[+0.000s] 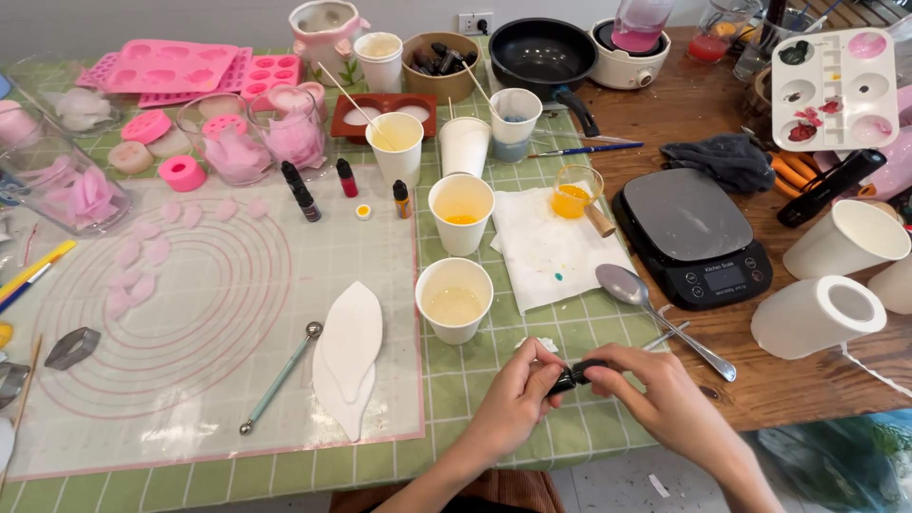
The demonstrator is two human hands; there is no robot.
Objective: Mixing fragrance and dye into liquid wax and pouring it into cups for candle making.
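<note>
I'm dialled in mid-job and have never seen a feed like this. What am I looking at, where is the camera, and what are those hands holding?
There is no machine here: these are a person's two bare hands, seen from a single camera worn on the head and looking down at a craft table.

The left hand and right hand meet near the table's front edge, and together they pinch a small black bottle. I cannot tell whether its cap is on or off.

Just beyond the hands stand paper cups; the nearest paper cup holds a pale liquid. To its right lie a metal spoon and a black kitchen scale. On the left is a silicone mat with a white leaf-shaped piece, a ball-tipped tool and pink petals. Pink moulds sit at the back.
</note>
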